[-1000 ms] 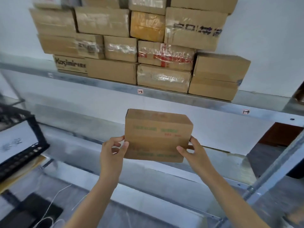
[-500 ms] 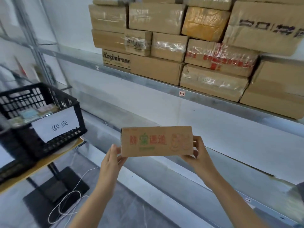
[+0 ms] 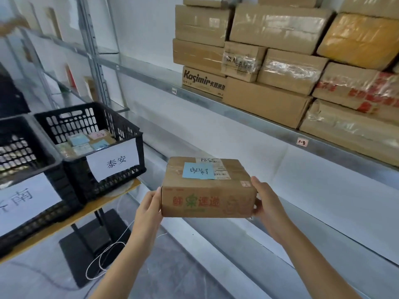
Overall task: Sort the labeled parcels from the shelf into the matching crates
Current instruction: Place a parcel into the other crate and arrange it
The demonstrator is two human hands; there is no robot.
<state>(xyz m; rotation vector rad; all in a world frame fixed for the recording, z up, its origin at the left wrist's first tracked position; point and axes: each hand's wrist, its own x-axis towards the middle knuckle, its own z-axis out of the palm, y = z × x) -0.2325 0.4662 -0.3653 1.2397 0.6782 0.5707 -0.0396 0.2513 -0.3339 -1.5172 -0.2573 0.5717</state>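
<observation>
I hold a brown cardboard parcel point(image 3: 207, 190) in front of me between both hands, its top turned up with a blue handwritten sticky label point(image 3: 198, 171) on it. My left hand point(image 3: 149, 209) grips the parcel's left end and my right hand point(image 3: 266, 202) grips its right end. To the left, two black crates stand on a wooden table: the nearer-right crate point(image 3: 121, 169) carries a white sign "泰安" and holds several small labeled parcels. The left crate point(image 3: 43, 182) has a sign partly cut off by the frame edge. Stacked parcels point(image 3: 280, 67) fill the upper shelf.
A metal shelf rail point(image 3: 237, 114) with tags 1-2 and 1-3 runs across at chest height, with a bare lower shelf beneath. The table's black base point(image 3: 90, 240) and a looped white cord point(image 3: 105, 260) lie on the floor at the left.
My view has swung left toward the crates. The parcel has tipped from its underside, through its printed side, to show its labeled top, and both hands still hold it.
</observation>
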